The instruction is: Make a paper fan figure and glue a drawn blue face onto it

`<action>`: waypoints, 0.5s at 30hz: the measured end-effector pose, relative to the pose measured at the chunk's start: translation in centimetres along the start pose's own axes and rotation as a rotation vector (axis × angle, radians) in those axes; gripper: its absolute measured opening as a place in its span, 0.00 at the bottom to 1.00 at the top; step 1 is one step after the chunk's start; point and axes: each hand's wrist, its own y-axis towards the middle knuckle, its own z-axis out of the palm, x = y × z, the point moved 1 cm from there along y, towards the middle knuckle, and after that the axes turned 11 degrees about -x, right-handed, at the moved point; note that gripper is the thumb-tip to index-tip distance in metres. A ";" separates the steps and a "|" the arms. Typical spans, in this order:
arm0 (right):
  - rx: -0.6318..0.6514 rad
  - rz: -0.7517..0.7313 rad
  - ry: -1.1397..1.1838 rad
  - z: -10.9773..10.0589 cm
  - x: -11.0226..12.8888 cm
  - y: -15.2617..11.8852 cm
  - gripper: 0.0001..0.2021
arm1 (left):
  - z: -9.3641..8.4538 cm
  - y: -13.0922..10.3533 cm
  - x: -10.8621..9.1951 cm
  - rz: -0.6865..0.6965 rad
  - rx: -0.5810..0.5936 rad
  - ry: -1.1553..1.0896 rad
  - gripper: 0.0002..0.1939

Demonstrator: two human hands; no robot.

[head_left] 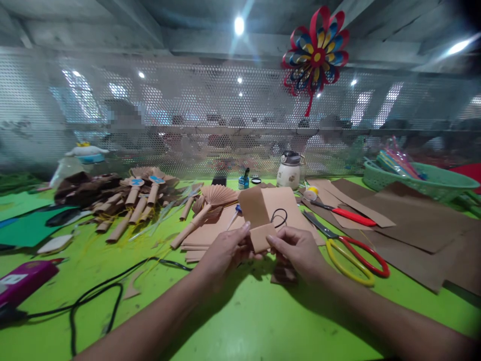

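I hold a folded kraft-paper strip [265,236] in front of me above the green surface [240,326], pinched at both sides. My left hand [225,250] has thumb and fingers closed on one edge; my right hand [298,250] pinches the other, its fingers curled. At three o'clock from the strip lie scissors [332,235] (one handle red, one yellow). A paper stack [302,215] spreads at twelve, and a pleated paper fan [218,194] rests between ten and eleven.
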 end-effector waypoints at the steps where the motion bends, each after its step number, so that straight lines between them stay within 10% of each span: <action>1: -0.002 0.005 -0.004 0.0 0.0 0.0 0.19 | 0.0 0.0 0.0 0.006 -0.003 0.008 0.20; 15: 0.008 0.108 -0.025 0.5 0.4 -0.6 0.19 | 0.0 0.1 0.9 -0.015 -0.160 0.157 0.16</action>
